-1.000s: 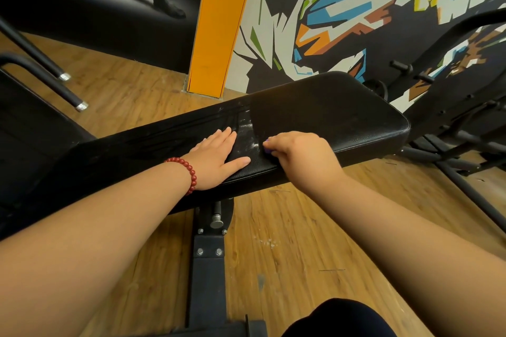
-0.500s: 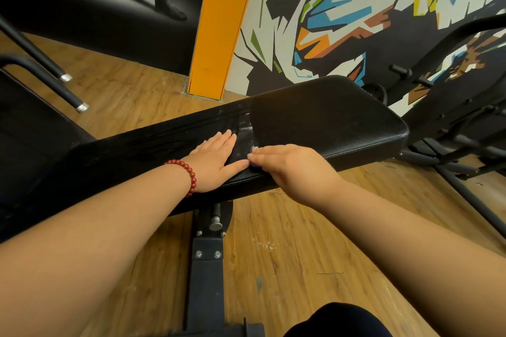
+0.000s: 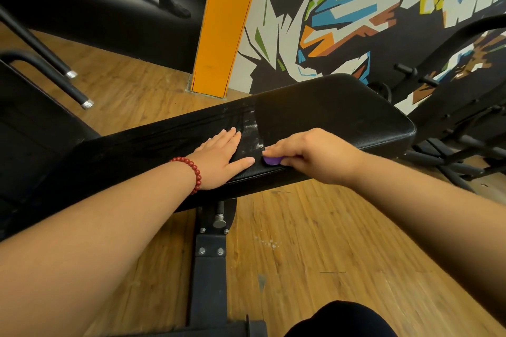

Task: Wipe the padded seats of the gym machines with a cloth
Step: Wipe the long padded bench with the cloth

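Note:
A long black padded bench seat (image 3: 328, 115) crosses the middle of the view, with a pale smeared patch at its join. My left hand (image 3: 221, 156), a red bead bracelet on its wrist, lies flat on the pad with straight fingers. Just right of it, my right hand (image 3: 309, 154) grips a small purple cloth (image 3: 271, 160) and presses it on the pad's near edge. Only a corner of the cloth shows under the fingers.
The bench's black steel post (image 3: 209, 268) stands on the wooden floor (image 3: 315, 254) below the pad. Black machine frames (image 3: 460, 128) crowd the right; two bars with metal ends (image 3: 79, 98) stick out at left. An orange pillar (image 3: 227, 22) and a painted wall stand behind.
My right hand has slid left along the pad's near edge toward my left thumb, and the purple cloth now shows. My left hand has stayed flat in place.

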Tool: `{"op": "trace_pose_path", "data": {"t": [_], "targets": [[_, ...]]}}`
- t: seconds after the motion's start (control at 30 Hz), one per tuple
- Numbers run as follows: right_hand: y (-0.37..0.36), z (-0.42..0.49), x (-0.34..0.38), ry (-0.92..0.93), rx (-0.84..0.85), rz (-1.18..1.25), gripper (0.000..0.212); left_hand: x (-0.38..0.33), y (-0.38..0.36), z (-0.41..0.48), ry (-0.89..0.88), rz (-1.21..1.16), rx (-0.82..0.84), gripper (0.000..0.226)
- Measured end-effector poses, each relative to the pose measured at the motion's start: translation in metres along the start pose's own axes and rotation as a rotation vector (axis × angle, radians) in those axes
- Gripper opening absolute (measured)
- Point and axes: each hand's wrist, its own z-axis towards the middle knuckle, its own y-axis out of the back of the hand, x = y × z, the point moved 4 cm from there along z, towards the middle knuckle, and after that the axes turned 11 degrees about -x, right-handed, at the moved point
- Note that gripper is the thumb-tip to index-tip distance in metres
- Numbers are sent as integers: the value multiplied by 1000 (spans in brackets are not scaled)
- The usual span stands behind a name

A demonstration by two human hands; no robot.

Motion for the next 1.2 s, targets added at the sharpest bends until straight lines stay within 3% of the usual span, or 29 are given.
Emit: {"op": "trace_pose_path", "data": {"t": [0.2,0.43,0.63,0.87,1.2], "targets": [[9,3,-16,-106,10,26,40,18,4,-10,-14,32,-9,74],[-21,28,12,79,70,61,39,21,2,-15,-7,4,-16,69],[-2,14,-8,5,75,114,35,27,-2,-14,-22,3,-33,68],[-30,39,26,77,92,101,34,30,-3,-16,-20,-14,-46,65],[-12,23,9,-81,81,61,34,33,-10,-12,-23,-7,-67,65]]}}
